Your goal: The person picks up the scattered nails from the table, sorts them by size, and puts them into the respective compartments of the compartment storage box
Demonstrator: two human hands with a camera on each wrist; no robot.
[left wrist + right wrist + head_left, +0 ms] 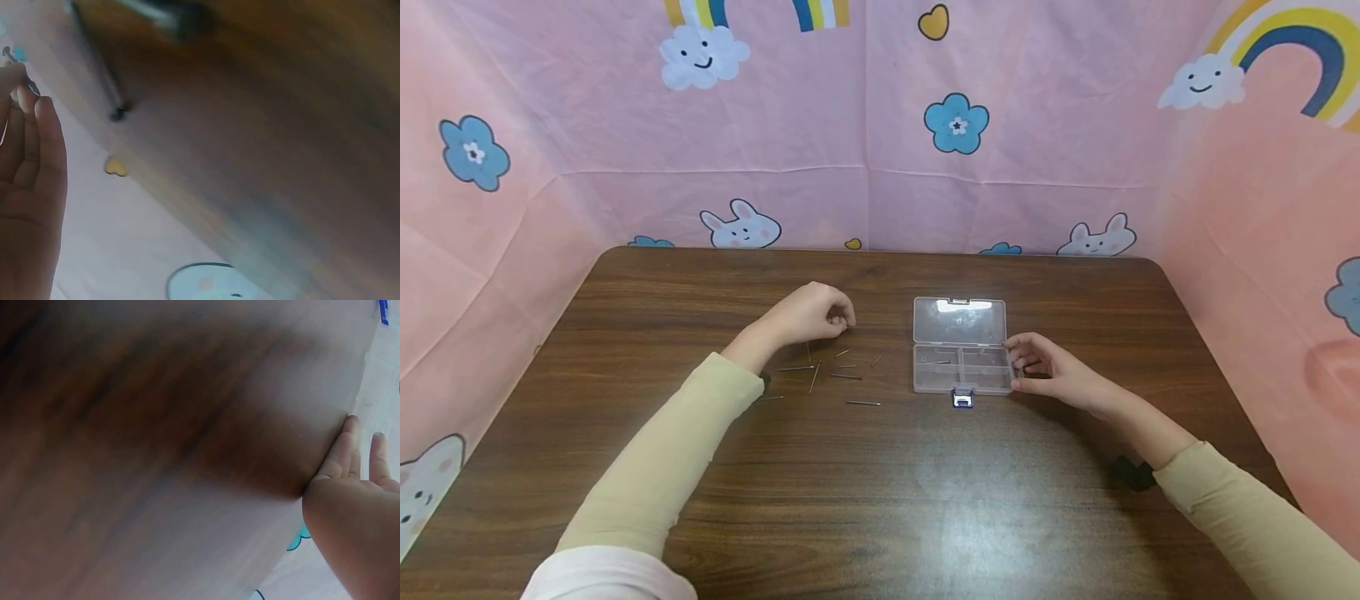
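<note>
My left hand (814, 314) is raised over the back of a scatter of nails. In the left wrist view its thumb and fingers pinch a small metal nail (31, 85), partly hidden by the fingertips. Under and in front of that hand lie several loose nails, among them a longer nail (863, 403) nearest the front. A clear plastic compartment box (915, 379) stands with its lid (958, 322) swung back. One nail (936, 362) lies in its left part. My right hand (1051, 371) holds the box's right end, thumb at the front corner and index finger near the hinge.
A blue-edged latch (962, 398) hangs at the box's front. All of this is on a brown wood-grain table (865, 500). Pink printed cloth (865, 100) rises behind the table and along both sides.
</note>
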